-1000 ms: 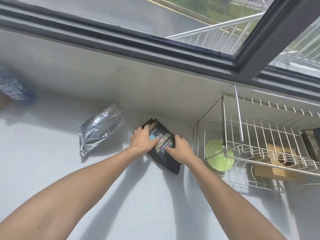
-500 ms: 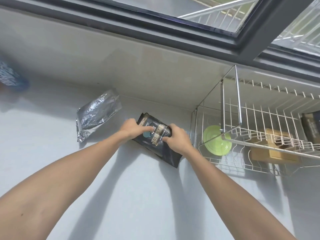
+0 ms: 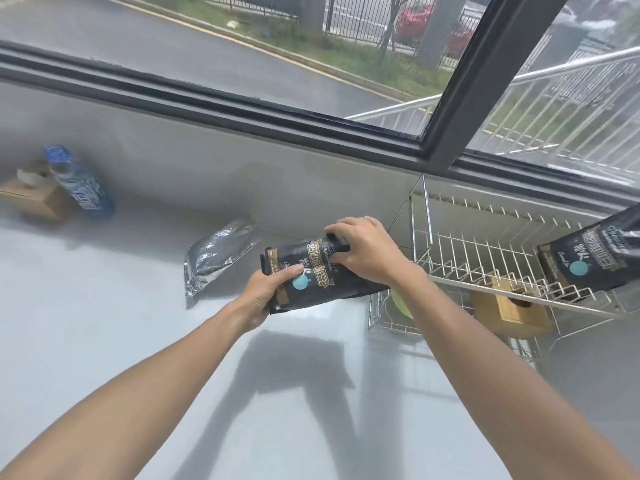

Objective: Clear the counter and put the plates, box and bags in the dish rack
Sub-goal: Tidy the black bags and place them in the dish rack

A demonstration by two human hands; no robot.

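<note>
Both hands hold the black bag (image 3: 311, 277) clear of the counter (image 3: 104, 341), just left of the rack (image 3: 485, 258). Left hand (image 3: 263, 292) grips the bag's lower left corner, thumb on the printed face beside the blue dot, fingers wrapped behind. Right hand (image 3: 367, 252) is clamped over the bag's upper edge, fingers curled across the top, palm covering the right part of the face. Bag lies roughly level, tilted, print toward the camera; its shadow falls on the counter below. Foil bag (image 3: 218, 254) lies flat on the counter, left of the black bag and apart from it, near the back wall. Rack's upper tier carries a second black bag (image 3: 588, 258), leaning at the right end. Lower tier: a wooden box (image 3: 512, 306) under the wires and a green plate (image 3: 401, 303), mostly hidden by the right forearm. Far left on the counter: a blue bottle (image 3: 79, 183) tilted against a brown box (image 3: 34, 199). Window frame (image 3: 242, 109) runs above the back wall.
</note>
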